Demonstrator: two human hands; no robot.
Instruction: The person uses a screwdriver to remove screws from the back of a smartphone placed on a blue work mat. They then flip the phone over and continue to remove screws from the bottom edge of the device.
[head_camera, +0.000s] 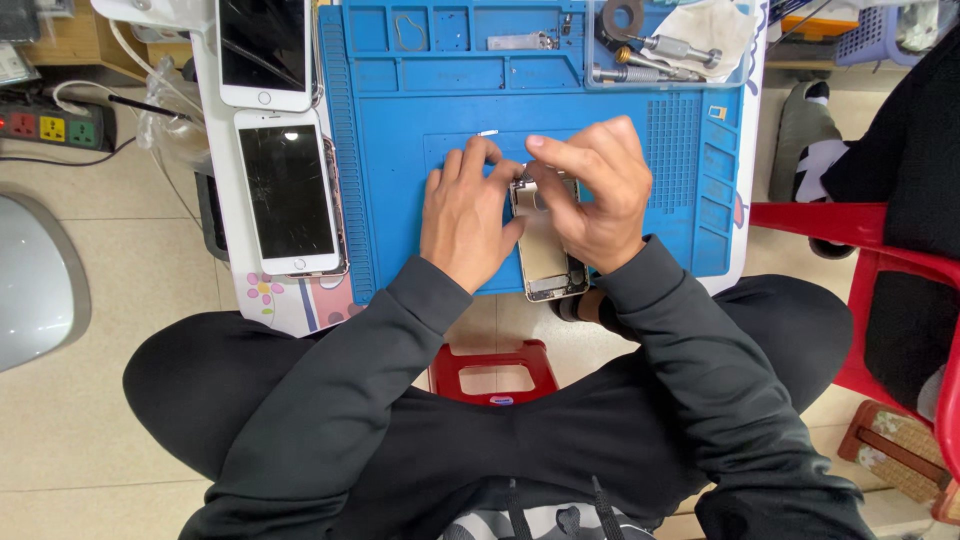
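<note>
An opened phone body (547, 255), silver with its insides showing, lies on a blue repair mat (400, 200). My left hand (466, 215) rests flat on the mat and presses against the phone's left edge. My right hand (590, 190) is curled over the phone's upper end, its fingertips pinched at the top of the frame. Whether a small part or tool sits between those fingertips is hidden. A tiny white strip (487, 132) lies on the mat just above my hands.
Two white phones, one (265, 50) above the other (290, 195), lie left of the mat. Screwdrivers (650, 60) and a white cloth (705, 30) fill the mat's top right tray. A power strip (50, 127) sits far left, a red stool (495, 372) below, a red chair (880, 270) right.
</note>
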